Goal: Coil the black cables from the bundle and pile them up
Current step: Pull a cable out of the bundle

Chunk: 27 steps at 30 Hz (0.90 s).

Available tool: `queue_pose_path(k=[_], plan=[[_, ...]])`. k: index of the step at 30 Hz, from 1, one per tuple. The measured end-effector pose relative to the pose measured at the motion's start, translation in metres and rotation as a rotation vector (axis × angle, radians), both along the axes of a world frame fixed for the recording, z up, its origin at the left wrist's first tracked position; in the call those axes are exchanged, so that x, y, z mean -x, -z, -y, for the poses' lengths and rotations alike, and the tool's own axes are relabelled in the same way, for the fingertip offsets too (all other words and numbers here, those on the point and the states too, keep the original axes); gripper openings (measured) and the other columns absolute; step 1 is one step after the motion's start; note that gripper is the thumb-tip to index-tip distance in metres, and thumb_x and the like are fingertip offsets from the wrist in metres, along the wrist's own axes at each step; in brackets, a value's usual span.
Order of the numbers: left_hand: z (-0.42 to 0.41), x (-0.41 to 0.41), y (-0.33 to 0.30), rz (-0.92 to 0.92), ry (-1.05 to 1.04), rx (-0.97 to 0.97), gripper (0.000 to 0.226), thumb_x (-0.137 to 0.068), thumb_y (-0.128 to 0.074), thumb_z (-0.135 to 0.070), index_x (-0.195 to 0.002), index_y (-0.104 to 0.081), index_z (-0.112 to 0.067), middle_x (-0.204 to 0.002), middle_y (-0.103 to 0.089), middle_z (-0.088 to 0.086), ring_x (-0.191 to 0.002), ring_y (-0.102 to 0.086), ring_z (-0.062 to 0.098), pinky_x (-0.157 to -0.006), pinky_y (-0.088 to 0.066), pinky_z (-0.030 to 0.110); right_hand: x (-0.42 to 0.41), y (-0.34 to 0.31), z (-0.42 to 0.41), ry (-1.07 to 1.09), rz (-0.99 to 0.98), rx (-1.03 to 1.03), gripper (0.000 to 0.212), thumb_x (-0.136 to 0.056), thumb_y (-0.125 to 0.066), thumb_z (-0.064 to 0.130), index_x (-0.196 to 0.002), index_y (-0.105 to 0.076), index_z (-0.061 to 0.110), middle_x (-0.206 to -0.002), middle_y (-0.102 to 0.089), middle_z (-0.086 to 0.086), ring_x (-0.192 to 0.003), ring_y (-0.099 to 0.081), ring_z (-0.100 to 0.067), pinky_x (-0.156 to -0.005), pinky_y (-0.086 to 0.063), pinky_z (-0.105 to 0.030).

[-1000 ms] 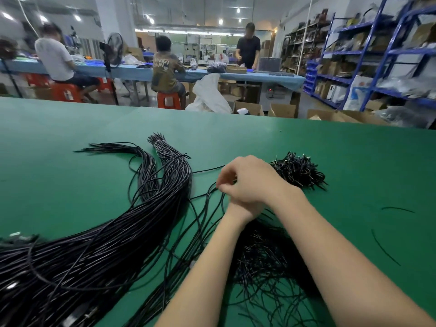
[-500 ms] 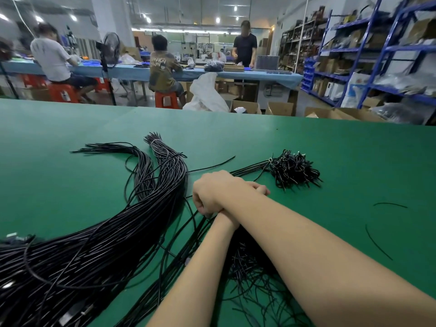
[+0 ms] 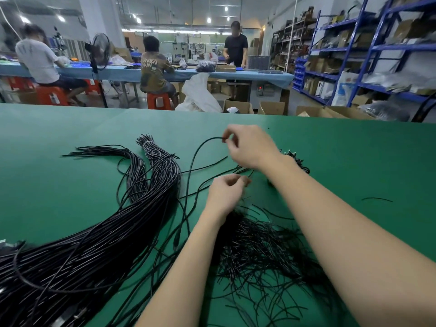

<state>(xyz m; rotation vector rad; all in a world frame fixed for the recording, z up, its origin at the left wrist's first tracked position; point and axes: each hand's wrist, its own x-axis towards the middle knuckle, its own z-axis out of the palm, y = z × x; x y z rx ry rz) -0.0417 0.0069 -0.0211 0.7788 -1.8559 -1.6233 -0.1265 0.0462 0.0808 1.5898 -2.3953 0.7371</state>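
Both hands had parted: right hand (image 3: pixel 250 147) pinched a cable (image 3: pixel 200 149) above the bundle (image 3: pixel 99 232), left hand (image 3: pixel 225 192) pinched its other run, coiling likely next.

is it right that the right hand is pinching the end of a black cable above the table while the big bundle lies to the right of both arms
Not quite. In the head view the right hand does pinch the black cable end above the table, but the big bundle lies left of both arms.

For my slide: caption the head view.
Right hand pinches a black cable; left hand pinches another beside the bundle.
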Motion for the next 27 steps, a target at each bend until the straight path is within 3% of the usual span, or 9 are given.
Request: queue_pose_path(k=[3,6,8,13,15,19,22,27], plan=[[0.003,-0.004,-0.012,-0.155,0.001,-0.114,0.008,-0.095,-0.065,-0.029,-0.100,-0.070,-0.025,-0.107,-0.074,-0.003,-0.087,-0.067,0.007,-0.073,-0.053,0.019,0.021,0.002,-0.031,0.043,0.101,0.143,0.014,-0.090,-0.060,0.025,-0.091,-0.072,0.031,-0.075,-0.065,0.009,-0.079,-0.060,-0.021,-0.077,-0.052,-0.032],[0.003,-0.007,-0.024,-0.377,0.130,-0.252,0.041,-0.090,-0.063,-0.047,-0.121,-0.061,-0.020,-0.126,-0.068,0.000,-0.113,-0.065,0.010,-0.089,-0.053,0.027,0.028,0.021,-0.068,0.041,0.138,0.166,0.008,-0.086,-0.063,0.030,-0.082,-0.069,0.032,-0.065,-0.063,0.010,-0.068,-0.059,-0.013,-0.070,-0.050,-0.030],[0.003,-0.008,-0.032,-0.492,0.146,-0.383,0.054,-0.088,-0.058,-0.057,-0.126,-0.058,-0.019,-0.127,-0.068,-0.001,-0.117,-0.064,0.010,-0.090,-0.052,0.028,0.028,0.036,-0.096,0.015,0.161,0.186,0.010,-0.084,-0.062,0.034,-0.082,-0.071,0.031,-0.063,-0.064,0.009,-0.060,-0.056,-0.007,-0.064,-0.046,-0.026],[0.005,-0.008,-0.038,-0.599,0.102,-0.695,0.055,-0.109,-0.028,-0.042,-0.132,-0.058,-0.003,-0.124,-0.070,0.012,-0.115,-0.067,0.021,-0.086,-0.055,0.030,0.019,0.063,-0.161,-0.118,0.170,0.215,0.013,-0.085,-0.059,0.040,-0.078,-0.067,0.033,-0.057,-0.057,0.001,-0.051,-0.049,-0.017,-0.055,-0.046,-0.033],[0.004,-0.007,-0.038,-0.618,0.119,-0.739,0.057,-0.110,-0.023,-0.040,-0.130,-0.059,0.000,-0.124,-0.069,0.016,-0.112,-0.068,0.024,-0.089,-0.056,0.031,0.015,0.071,-0.178,-0.178,0.174,0.201,0.015,-0.088,-0.060,0.041,-0.078,-0.068,0.033,-0.055,-0.056,0.001,-0.048,-0.047,-0.018,-0.050,-0.043,-0.033],[-0.004,-0.002,-0.040,-0.687,0.256,-0.780,0.063,-0.110,-0.021,-0.043,-0.119,-0.065,0.002,-0.122,-0.070,0.019,-0.112,-0.069,0.028,-0.091,-0.058,0.032,0.010,0.085,-0.186,-0.257,0.185,-0.045,0.016,-0.092,-0.060,0.041,-0.080,-0.069,0.036,-0.055,-0.056,0.010,-0.047,-0.045,-0.009,-0.051,-0.036,-0.015],[-0.013,-0.002,-0.041,-0.741,0.437,-0.828,0.072,-0.109,-0.022,-0.047,-0.109,-0.074,0.004,-0.120,-0.069,0.022,-0.114,-0.068,0.032,-0.090,-0.058,0.035,0.012,0.091,-0.175,-0.192,0.146,-0.262,0.017,-0.093,-0.061,0.044,-0.083,-0.070,0.035,-0.060,-0.057,0.009,-0.053,-0.046,-0.007,-0.057,-0.041,-0.018],[-0.018,-0.012,-0.048,-0.470,0.895,-0.645,0.079,-0.104,-0.021,-0.057,-0.110,-0.073,0.003,-0.110,-0.073,0.021,-0.108,-0.069,0.035,-0.093,-0.057,0.041,0.027,0.067,-0.149,0.054,0.059,-0.210,0.025,-0.093,-0.061,0.048,-0.073,-0.064,0.033,-0.059,-0.057,0.013,-0.055,-0.049,-0.001,-0.059,-0.038,-0.020]])
